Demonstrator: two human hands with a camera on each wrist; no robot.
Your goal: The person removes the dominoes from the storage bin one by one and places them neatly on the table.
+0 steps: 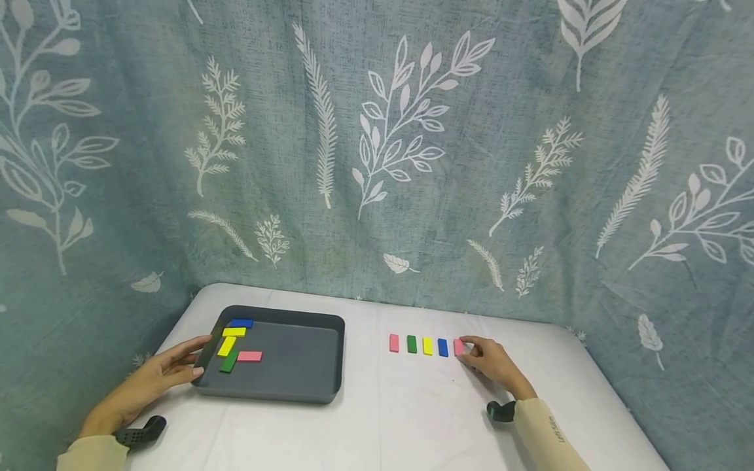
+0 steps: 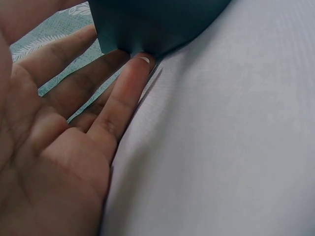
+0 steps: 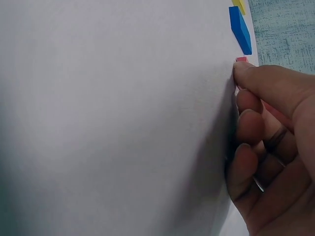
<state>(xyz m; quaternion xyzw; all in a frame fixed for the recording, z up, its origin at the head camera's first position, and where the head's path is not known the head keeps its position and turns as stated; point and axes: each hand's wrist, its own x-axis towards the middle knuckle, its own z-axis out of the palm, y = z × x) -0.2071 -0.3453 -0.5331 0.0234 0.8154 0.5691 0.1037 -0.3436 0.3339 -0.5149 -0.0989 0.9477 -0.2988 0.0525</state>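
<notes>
"Left hand (image 1: 144, 389)?"
"Your fingers were apart, touching the grey tray (image 1: 294, 363) at its left wall."
"Right hand (image 1: 495, 363)?"
"Your fingers pinched the end pink block (image 1: 457, 347), on the surface (image 1: 406, 418) beside the blue block (image 1: 443, 347). Leafy curtain (image 1: 330, 255) hung behind."

The tray (image 1: 288, 366) has a smooth, matt finish; the rectangular blocks (image 3: 239, 31) look smooth. The tablecloth (image 1: 412, 412) is lightly creased fabric; the leaf-print curtain (image 1: 448, 222) is matt, woven-textured cloth.

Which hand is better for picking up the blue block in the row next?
Probably the right hand. It pinches the pink block just beside that blue block. The left hand is much farther off, at the left side of the tray.
</notes>
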